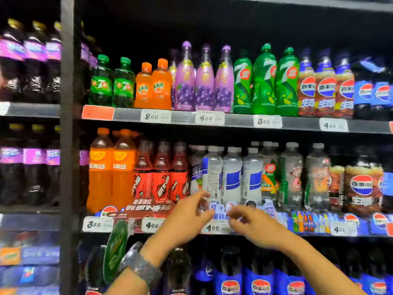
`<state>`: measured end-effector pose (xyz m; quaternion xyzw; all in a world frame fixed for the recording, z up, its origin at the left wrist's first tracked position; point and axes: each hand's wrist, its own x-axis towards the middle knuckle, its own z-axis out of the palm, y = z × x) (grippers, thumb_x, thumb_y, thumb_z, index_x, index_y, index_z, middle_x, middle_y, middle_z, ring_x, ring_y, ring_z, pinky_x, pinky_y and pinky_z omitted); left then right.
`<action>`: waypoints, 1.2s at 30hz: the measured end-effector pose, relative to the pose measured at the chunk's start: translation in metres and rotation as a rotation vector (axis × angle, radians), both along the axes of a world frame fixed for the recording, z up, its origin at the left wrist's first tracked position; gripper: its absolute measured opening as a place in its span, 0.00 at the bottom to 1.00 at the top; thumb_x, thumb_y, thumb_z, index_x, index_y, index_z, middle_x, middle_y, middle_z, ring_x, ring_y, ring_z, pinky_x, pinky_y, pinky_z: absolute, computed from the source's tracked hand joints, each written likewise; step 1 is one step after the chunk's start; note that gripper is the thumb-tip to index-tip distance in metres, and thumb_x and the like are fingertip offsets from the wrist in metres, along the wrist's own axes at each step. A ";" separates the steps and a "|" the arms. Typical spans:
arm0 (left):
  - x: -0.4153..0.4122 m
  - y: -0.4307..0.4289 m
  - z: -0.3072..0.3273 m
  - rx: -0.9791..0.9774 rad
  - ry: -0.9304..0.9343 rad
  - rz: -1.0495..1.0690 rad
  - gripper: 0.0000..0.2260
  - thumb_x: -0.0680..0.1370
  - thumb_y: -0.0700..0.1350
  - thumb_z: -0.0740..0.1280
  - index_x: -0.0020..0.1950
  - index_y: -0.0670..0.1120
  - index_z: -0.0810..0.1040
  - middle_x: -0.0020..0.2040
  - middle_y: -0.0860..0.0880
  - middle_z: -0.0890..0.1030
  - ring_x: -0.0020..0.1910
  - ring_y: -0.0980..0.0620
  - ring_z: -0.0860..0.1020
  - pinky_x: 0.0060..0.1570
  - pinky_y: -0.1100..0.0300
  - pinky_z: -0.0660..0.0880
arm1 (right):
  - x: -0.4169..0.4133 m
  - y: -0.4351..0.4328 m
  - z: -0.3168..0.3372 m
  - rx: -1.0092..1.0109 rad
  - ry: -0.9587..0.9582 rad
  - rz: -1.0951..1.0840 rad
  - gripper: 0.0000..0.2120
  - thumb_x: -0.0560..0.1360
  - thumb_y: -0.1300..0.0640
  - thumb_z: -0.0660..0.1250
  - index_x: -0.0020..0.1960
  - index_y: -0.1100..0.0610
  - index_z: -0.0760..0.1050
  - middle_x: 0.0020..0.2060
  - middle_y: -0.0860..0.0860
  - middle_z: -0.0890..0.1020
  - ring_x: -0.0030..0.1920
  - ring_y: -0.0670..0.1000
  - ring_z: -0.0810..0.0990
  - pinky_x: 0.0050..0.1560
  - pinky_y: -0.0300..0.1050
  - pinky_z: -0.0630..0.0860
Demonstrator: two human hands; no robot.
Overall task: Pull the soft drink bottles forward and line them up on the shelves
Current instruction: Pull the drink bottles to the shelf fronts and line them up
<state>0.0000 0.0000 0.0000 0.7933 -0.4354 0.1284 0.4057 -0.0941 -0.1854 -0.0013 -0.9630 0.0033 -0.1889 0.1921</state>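
Two shelves of soft drink bottles fill the view. On the middle shelf (pixel 314 233) stand orange bottles (pixel 112 173), red bottles (pixel 161 177), white-and-blue bottles (pixel 231 177), clear bottles (pixel 291 177) and a cola bottle (pixel 361 184). One white bottle (pixel 212 175) is turned with its back label outward. My left hand (pixel 187 218) reaches just below that bottle, fingers apart, holding nothing. My right hand (pixel 251 222) is at the shelf edge beside it, fingers spread over the paper shelf tags.
The upper shelf (pixel 185 118) carries green, orange, purple and cola bottles in a front row. Price tags (pixel 155 116) line both shelf edges. A dark upright post (pixel 67 145) separates a left bay of purple-label bottles. A round green sign (pixel 114 250) sticks out below.
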 end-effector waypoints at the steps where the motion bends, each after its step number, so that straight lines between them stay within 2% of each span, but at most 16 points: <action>1: 0.007 -0.006 0.012 -0.049 -0.035 0.020 0.20 0.75 0.50 0.69 0.67 0.54 0.71 0.52 0.58 0.78 0.43 0.59 0.78 0.50 0.61 0.76 | 0.007 -0.005 0.012 0.027 -0.073 -0.008 0.10 0.77 0.50 0.64 0.57 0.49 0.76 0.46 0.41 0.80 0.44 0.39 0.77 0.45 0.30 0.72; 4: 0.017 -0.020 0.049 -0.187 -0.132 0.064 0.22 0.75 0.50 0.69 0.69 0.52 0.70 0.56 0.54 0.77 0.46 0.59 0.78 0.50 0.63 0.76 | 0.014 -0.013 0.051 0.012 -0.216 -0.045 0.13 0.77 0.50 0.63 0.60 0.50 0.74 0.49 0.42 0.79 0.47 0.41 0.77 0.46 0.31 0.71; 7: 0.028 -0.039 0.068 -0.203 -0.283 0.074 0.25 0.75 0.48 0.70 0.70 0.47 0.69 0.63 0.48 0.75 0.59 0.53 0.74 0.62 0.56 0.72 | 0.025 -0.025 0.074 -0.062 -0.339 -0.064 0.17 0.76 0.51 0.64 0.63 0.51 0.73 0.56 0.46 0.79 0.54 0.46 0.78 0.56 0.42 0.74; 9: 0.038 -0.048 0.081 -0.171 -0.399 0.078 0.27 0.74 0.49 0.71 0.71 0.45 0.68 0.66 0.47 0.72 0.64 0.50 0.71 0.66 0.55 0.67 | 0.033 -0.035 0.090 -0.140 -0.394 -0.061 0.19 0.75 0.52 0.65 0.65 0.52 0.71 0.60 0.48 0.77 0.57 0.49 0.76 0.59 0.43 0.72; 11: 0.052 -0.054 0.095 -0.102 -0.518 0.108 0.30 0.73 0.51 0.71 0.72 0.45 0.67 0.68 0.47 0.71 0.66 0.49 0.69 0.67 0.60 0.63 | 0.043 -0.048 0.104 -0.216 -0.432 -0.049 0.21 0.75 0.52 0.65 0.66 0.53 0.70 0.63 0.49 0.76 0.61 0.50 0.75 0.61 0.43 0.70; 15: 0.076 -0.067 0.111 0.056 -0.546 0.270 0.33 0.73 0.61 0.67 0.73 0.45 0.66 0.64 0.44 0.72 0.65 0.45 0.69 0.65 0.55 0.65 | 0.066 -0.068 0.124 -0.371 -0.493 -0.047 0.22 0.76 0.53 0.63 0.69 0.55 0.68 0.64 0.53 0.74 0.63 0.54 0.72 0.61 0.47 0.69; 17: 0.082 -0.073 0.116 0.132 -0.545 0.404 0.35 0.71 0.69 0.64 0.69 0.47 0.70 0.58 0.43 0.75 0.60 0.43 0.71 0.59 0.51 0.69 | 0.079 -0.073 0.133 -0.423 -0.443 -0.065 0.22 0.78 0.52 0.60 0.70 0.55 0.66 0.61 0.56 0.75 0.62 0.57 0.73 0.58 0.50 0.71; 19: 0.085 -0.080 0.119 0.211 -0.562 0.483 0.35 0.66 0.74 0.62 0.59 0.48 0.76 0.51 0.44 0.77 0.52 0.43 0.75 0.49 0.52 0.72 | 0.092 -0.078 0.141 -0.473 -0.331 -0.085 0.23 0.78 0.47 0.59 0.70 0.55 0.65 0.59 0.57 0.75 0.59 0.59 0.74 0.54 0.51 0.72; 21: 0.088 -0.085 0.122 0.255 -0.554 0.475 0.32 0.64 0.74 0.65 0.50 0.48 0.76 0.45 0.47 0.78 0.45 0.46 0.77 0.40 0.55 0.72 | 0.101 -0.085 0.148 -0.499 -0.197 -0.046 0.29 0.74 0.42 0.64 0.70 0.56 0.65 0.61 0.56 0.76 0.59 0.58 0.75 0.55 0.49 0.74; 22: 0.089 -0.086 0.124 0.260 -0.537 0.447 0.30 0.64 0.72 0.68 0.48 0.47 0.76 0.45 0.48 0.79 0.44 0.47 0.77 0.39 0.56 0.72 | 0.103 -0.088 0.151 -0.503 -0.137 -0.012 0.32 0.71 0.41 0.68 0.69 0.56 0.66 0.61 0.55 0.76 0.59 0.56 0.76 0.55 0.48 0.74; 24: 0.095 -0.084 0.127 0.271 -0.474 0.375 0.28 0.65 0.65 0.73 0.52 0.45 0.76 0.48 0.48 0.80 0.46 0.49 0.77 0.43 0.54 0.75 | 0.107 -0.092 0.153 -0.525 -0.082 0.036 0.34 0.66 0.42 0.74 0.66 0.55 0.68 0.60 0.52 0.77 0.56 0.54 0.76 0.52 0.46 0.75; 27: 0.099 -0.074 0.137 0.346 -0.379 0.259 0.28 0.68 0.56 0.75 0.65 0.48 0.73 0.57 0.50 0.79 0.51 0.53 0.77 0.52 0.56 0.76 | 0.113 -0.095 0.153 -0.543 -0.139 0.052 0.30 0.63 0.44 0.76 0.60 0.54 0.72 0.54 0.51 0.78 0.50 0.52 0.77 0.46 0.45 0.75; 30: 0.103 -0.068 0.141 0.431 -0.426 0.233 0.31 0.70 0.53 0.74 0.71 0.51 0.68 0.59 0.52 0.77 0.49 0.57 0.75 0.49 0.65 0.73 | 0.119 -0.097 0.154 -0.553 -0.209 0.044 0.28 0.61 0.38 0.75 0.52 0.53 0.74 0.45 0.49 0.79 0.42 0.51 0.76 0.39 0.46 0.74; 32: 0.102 -0.071 0.139 0.407 -0.456 0.238 0.32 0.69 0.58 0.73 0.70 0.52 0.69 0.58 0.54 0.77 0.48 0.59 0.74 0.45 0.71 0.69 | 0.121 -0.096 0.152 -0.578 -0.280 0.002 0.29 0.59 0.31 0.72 0.46 0.53 0.72 0.37 0.47 0.75 0.37 0.51 0.72 0.33 0.45 0.68; 34: 0.099 -0.078 0.135 0.304 -0.431 0.248 0.37 0.63 0.70 0.70 0.66 0.51 0.73 0.57 0.56 0.77 0.50 0.59 0.75 0.49 0.67 0.71 | 0.123 -0.094 0.147 -0.593 -0.336 -0.012 0.31 0.58 0.25 0.67 0.40 0.52 0.71 0.32 0.46 0.72 0.34 0.50 0.71 0.31 0.45 0.67; 36: 0.099 -0.082 0.131 0.218 -0.416 0.259 0.36 0.61 0.71 0.70 0.62 0.51 0.74 0.55 0.56 0.78 0.51 0.59 0.76 0.51 0.64 0.73 | 0.122 -0.093 0.146 -0.584 -0.338 0.015 0.30 0.58 0.24 0.65 0.35 0.51 0.67 0.30 0.45 0.72 0.31 0.47 0.71 0.28 0.44 0.66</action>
